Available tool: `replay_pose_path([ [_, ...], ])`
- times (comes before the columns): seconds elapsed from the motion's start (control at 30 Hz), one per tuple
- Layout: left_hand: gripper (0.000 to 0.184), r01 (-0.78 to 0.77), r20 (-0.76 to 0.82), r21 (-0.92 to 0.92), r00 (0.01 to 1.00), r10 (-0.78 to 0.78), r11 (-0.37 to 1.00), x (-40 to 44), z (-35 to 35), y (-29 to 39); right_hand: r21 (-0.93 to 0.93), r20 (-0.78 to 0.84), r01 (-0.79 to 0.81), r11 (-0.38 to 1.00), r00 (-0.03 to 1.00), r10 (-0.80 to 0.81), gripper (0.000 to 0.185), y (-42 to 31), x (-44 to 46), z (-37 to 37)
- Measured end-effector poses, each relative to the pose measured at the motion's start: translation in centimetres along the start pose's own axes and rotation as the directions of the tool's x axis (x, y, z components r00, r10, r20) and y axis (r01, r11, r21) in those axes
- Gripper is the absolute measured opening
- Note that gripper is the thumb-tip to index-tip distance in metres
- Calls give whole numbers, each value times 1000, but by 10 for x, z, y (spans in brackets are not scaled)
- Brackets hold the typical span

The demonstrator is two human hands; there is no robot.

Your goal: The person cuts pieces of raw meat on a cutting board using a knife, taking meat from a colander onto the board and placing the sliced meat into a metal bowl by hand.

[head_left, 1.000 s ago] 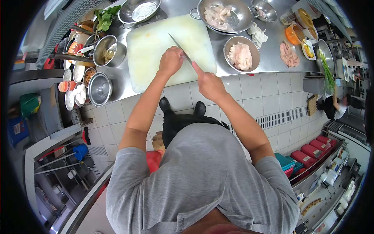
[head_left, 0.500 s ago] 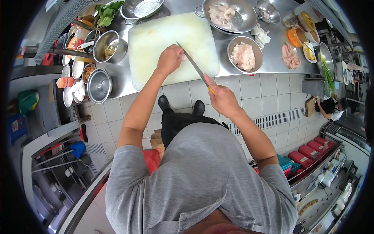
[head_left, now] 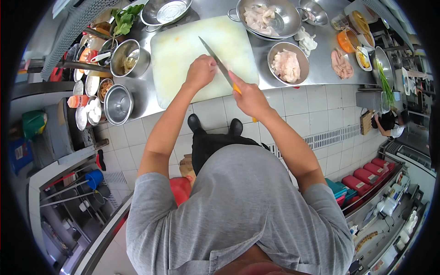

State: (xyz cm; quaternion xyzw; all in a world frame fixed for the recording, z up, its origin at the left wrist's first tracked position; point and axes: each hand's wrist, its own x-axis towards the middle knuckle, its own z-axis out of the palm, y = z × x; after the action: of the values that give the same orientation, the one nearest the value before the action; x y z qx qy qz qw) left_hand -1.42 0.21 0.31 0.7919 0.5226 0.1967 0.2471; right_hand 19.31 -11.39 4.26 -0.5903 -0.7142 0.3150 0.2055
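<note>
My right hand [head_left: 250, 98] is wrapped round the yellow handle of a long knife [head_left: 217, 58]. The blade points up and to the left over the white cutting board [head_left: 176, 39]. Over the board, my left hand [head_left: 201, 71] is closed, with its fingertips beside the blade; what they hold is too small and hidden to make out. A steel bowl of pale meat pieces [head_left: 286, 66] stands right of the board. Behind it, a larger steel colander [head_left: 288, 23] holds more pale strips.
A white cloth [head_left: 305, 41] and a pale pink piece of meat [head_left: 342, 64] lie on the steel counter. Steel pots and bowls [head_left: 118, 104] stand left of the board, near leafy greens [head_left: 123, 20]. Another person [head_left: 392, 123] is at the far right.
Since half a second ago, my right hand has moved up and left with the knife, whose tip reaches farther over the board. My left hand stays closed near the blade.
</note>
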Motion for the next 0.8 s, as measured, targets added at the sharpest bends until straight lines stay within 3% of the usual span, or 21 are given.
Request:
replay_pose_path([
  [0.07,20,52,-49,-36,997,-54,998,-1,-9,7,49,-95,84,995,992,-79,73,-3,-22,-17],
  [0.17,35,-159,-170,91,970,173,983,13,9,-17,97,-49,-96,991,994,101,75,-3,-43,-39],
  [0.27,35,-45,143,41,989,38,998,20,2,-8,77,-50,-176,981,982,180,75,21,-61,-39],
  [0.37,36,-62,291,6,955,58,998,16,3,-4,75,-37,-209,975,976,213,73,25,-79,-42],
  [0.47,34,-83,310,-12,947,83,996,14,-6,10,117,-29,-174,978,983,179,73,25,-95,-44],
  [0.57,35,-300,141,116,949,283,947,7,-2,31,147,-12,-194,970,980,198,74,29,-104,-42],
  [0.67,35,-335,368,195,896,248,922,16,10,34,155,-14,-196,968,980,201,74,32,-107,-41],
  [0.77,36,-247,414,353,906,86,902,26,2,27,159,-2,-208,965,977,211,74,28,-106,-45],
  [0.8,32,-163,381,332,924,26,929,26,-5,25,153,-3,-204,967,978,207,74,27,-106,-46],
])
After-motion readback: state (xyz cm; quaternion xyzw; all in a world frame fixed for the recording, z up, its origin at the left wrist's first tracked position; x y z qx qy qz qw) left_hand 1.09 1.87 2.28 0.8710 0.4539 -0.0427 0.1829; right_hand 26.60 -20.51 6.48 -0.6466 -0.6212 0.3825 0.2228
